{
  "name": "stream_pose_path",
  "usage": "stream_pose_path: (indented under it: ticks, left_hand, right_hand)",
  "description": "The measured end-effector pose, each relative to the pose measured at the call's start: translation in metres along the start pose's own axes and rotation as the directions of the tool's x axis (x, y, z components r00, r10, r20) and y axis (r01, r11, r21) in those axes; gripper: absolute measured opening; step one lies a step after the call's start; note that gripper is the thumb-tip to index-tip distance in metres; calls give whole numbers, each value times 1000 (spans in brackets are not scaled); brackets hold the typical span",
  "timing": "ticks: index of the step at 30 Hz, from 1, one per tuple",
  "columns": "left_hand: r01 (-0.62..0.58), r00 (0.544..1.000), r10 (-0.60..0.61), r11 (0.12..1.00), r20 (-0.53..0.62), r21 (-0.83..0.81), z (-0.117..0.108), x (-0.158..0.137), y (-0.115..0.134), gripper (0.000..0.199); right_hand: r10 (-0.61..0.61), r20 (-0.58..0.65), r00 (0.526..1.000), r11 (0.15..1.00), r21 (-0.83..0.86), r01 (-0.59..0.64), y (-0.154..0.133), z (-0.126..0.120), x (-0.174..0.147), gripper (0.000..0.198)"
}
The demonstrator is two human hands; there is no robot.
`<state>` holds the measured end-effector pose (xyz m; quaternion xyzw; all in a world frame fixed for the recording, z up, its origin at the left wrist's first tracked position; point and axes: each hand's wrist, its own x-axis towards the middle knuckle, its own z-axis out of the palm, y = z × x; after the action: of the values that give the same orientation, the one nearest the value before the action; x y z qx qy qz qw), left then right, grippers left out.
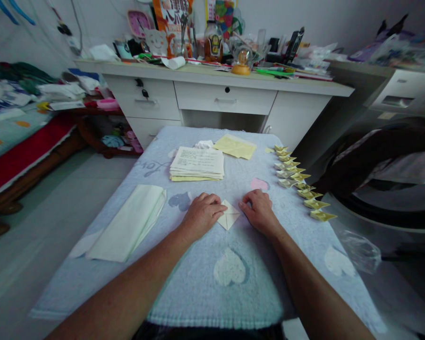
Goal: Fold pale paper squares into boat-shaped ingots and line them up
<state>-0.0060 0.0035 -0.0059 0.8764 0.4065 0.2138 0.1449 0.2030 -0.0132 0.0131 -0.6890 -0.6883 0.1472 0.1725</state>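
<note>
We work with two bare hands over a light blue, heart-patterned cloth (269,278) that covers the table. The small, cream-coloured, diamond-shaped piece of folded paper (228,218) lies flat on the cloth between the hands, one corner pointing towards us, its creases meeting near the middle. This central position, we judge, gives both hands equal reach.

The hands are apart. The left hand (204,215) has its fingers bent and its fingertips over the left corner of the paper, probably to steady it against the cloth; we cannot tell whether they pinch or only press. The right hand (260,209) is loosely curled just beside the right corner. We see nothing held in it and cannot tell whether it touches the edge.

Along the right side of the table stand pointed, boat-like forms of yellow and off-white paper (316,204), set in a file, which likely protects them from the forearms. Beyond the left hand lies the squared stack of handwritten white sheets with yellow ones beneath (197,163); a flat, pale yellow paper sheet (236,146) lies beside it. Near the left forearm, a long, folded, whitish-green sheet (125,224) rests lengthwise, seemingly kept outside the working area.
</note>
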Motion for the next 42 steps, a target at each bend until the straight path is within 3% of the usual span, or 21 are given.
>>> stream_pose_path:
  ticks: [6,11,18,36,42]
  left_hand:
    - [1,1000,-1,1000,16,13,0,0,-1,22]
    - [21,1000,-21,1000,1,-14,0,0,2,21]
    - [165,985,-166,986,-43,-34,2,9,10,16]
    - [206,979,-206,979,-3,-6,1,9,11,17]
    - [196,981,-196,981,1,-9,0,8,12,16]
  right_hand:
    - [-132,15,991,991,-29,133,-15,10,-6,17]
    - [-115,39,993,989,-94,118,-20,12,-6,18]
    - [-106,18,994,987,-119,108,-21,14,-8,21]
    - [-105,97,990,994,-32,109,2,-2,-3,18]
    - [-210,118,971,978,14,210,8,-5,-5,13]
